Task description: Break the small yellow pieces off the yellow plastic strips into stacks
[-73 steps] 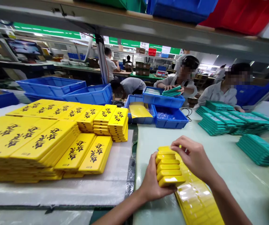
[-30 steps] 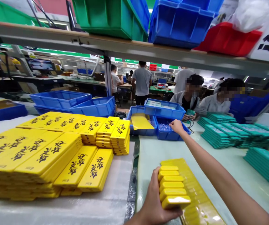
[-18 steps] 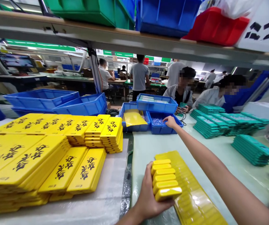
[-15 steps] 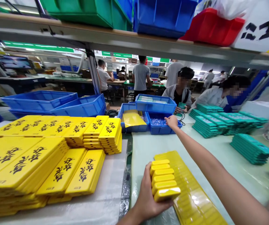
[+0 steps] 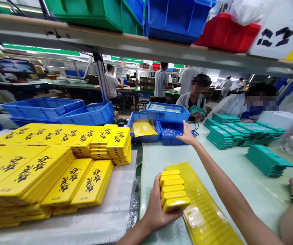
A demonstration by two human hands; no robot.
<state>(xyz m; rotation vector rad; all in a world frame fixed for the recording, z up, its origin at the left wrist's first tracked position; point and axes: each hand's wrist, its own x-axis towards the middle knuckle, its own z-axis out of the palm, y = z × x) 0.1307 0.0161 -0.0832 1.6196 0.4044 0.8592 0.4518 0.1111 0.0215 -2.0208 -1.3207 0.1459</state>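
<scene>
Our left grip (image 5: 158, 207) is closed around a staggered handful of glossy yellow slabs with rounded edges (image 5: 173, 189), held at the left border of a long, flat, shiny yellow plastic sheet (image 5: 210, 211); we cannot tell whether the lowest slab touches it. Those faces look slippery, so if our squeeze slackens or turns uneven, one slab could slide out of line and drop.

Our right grip (image 5: 187, 134) is spread, thumb well apart from the forefinger, with nothing visible in it, though a tiny transparent piece could be hidden from us. It is at the near right corner of a shallow blue plastic bin (image 5: 170, 140) with small clear pieces (image 5: 170, 131) inside. Fingers that small stock clings to could bring away two at once or scatter some. A knuckle lifted carelessly might nudge the blue plastic bin of pale boxes (image 5: 167, 116) set higher just behind, and tip it.

Our right forearm crosses above the yellow sheet; lowered, it could drag that askew on the film-covered pale green bench (image 5: 156, 153). On our left, the yellow printed rectangular cases (image 5: 92, 183) are piled unevenly, and a bumped elbow could topple the nearest.
</scene>
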